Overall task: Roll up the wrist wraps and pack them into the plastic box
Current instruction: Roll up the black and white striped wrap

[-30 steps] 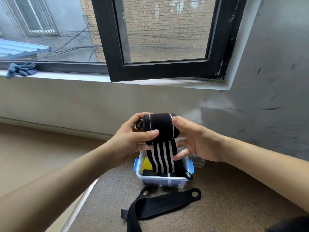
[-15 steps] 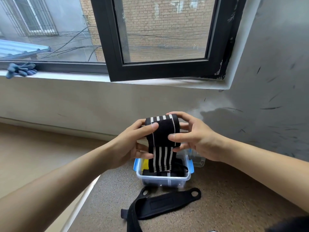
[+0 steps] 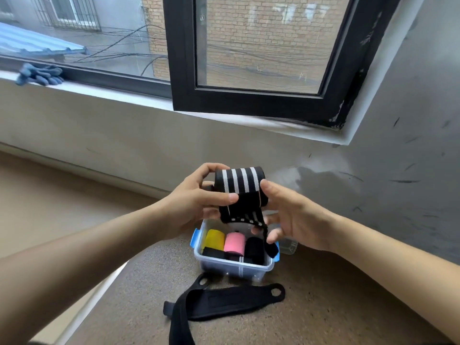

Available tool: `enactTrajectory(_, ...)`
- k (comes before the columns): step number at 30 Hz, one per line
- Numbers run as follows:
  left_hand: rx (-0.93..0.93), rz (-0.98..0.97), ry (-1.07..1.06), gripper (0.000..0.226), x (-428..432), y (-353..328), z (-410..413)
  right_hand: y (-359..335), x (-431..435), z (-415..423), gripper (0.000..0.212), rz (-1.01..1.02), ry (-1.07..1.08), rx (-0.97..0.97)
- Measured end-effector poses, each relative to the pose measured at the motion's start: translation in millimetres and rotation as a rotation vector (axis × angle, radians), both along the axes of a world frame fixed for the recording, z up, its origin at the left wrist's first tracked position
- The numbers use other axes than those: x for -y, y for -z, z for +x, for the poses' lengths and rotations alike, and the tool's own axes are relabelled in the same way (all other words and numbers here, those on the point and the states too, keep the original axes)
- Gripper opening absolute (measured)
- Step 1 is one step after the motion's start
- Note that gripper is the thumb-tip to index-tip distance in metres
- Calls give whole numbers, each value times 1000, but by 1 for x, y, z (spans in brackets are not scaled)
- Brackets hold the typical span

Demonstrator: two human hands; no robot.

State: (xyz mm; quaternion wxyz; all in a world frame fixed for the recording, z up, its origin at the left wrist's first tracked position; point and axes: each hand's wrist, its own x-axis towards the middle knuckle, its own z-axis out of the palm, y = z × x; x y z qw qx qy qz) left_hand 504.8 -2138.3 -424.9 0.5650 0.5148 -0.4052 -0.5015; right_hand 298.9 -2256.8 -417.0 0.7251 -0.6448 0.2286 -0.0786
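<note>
Both hands hold a black wrist wrap with white stripes (image 3: 240, 189) above the clear plastic box (image 3: 249, 270). The wrap is almost fully rolled, with a short tail and a thin black loop hanging down. My left hand (image 3: 196, 202) pinches the roll's left side, thumb across the front. My right hand (image 3: 288, 215) cups its right side. Inside the box sit a yellow roll (image 3: 213, 239), a pink roll (image 3: 234, 242) and black rolls (image 3: 254, 249). A flat black wrist wrap (image 3: 224, 303) lies unrolled on the speckled counter in front of the box.
The box has blue clips (image 3: 195, 239) and stands near the counter's left edge. A clear lid (image 3: 288, 246) lies behind the box on the right. The grey wall and a black window frame (image 3: 249, 105) rise close behind. Blue gloves (image 3: 39, 75) lie on the sill.
The hanging striped tail has been wound up onto the roll and is much shorter. The rolls inside the box, hidden before by the tail, show.
</note>
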Motion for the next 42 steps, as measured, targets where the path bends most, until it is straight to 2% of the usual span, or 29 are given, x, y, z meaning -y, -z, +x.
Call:
enactTrajectory(4, 154, -65, -20, 61, -2, 1, -5, 1, 0, 3, 61, 20, 88, -30)
enactTrajectory(9, 307, -61, 25, 64, -4, 2, -5, 4, 1, 5, 52, -13, 98, -18)
enactTrajectory(15, 287, 100, 84, 54, -6, -1, -5, 11, 7, 0, 56, -49, 62, 44)
enactTrajectory(21, 244, 173, 1, 55, -1, 25, -6, 29, 19, 4, 50, -172, 86, -37)
enactTrajectory(25, 175, 241, -99, 40, 13, 56, -6, 59, 30, 17, 37, -98, 163, -144)
enactTrajectory(29, 143, 299, -189, 45, 37, 95, 5, 98, 45, 45, 28, -21, 238, -249)
enactTrajectory(34, 254, 357, -251, 65, 61, 155, 17, 155, 57, 85, 39, 226, 375, -201)
enactTrajectory(37, 207, 363, -300, 76, 76, 198, 15, 191, 70, 91, 38, 272, 409, -211)
enactTrajectory(39, 182, 379, -283, 85, 88, 226, 11, 213, 86, 88, 40, 232, 404, -260)
enactTrajectory(40, 151, 388, -265, 83, 93, 237, 9, 223, 94, 85, 42, 204, 397, -291)
enactTrajectory(42, 92, 407, -220, 62, 108, 260, 5, 238, 112, 76, 44, 151, 392, -354)
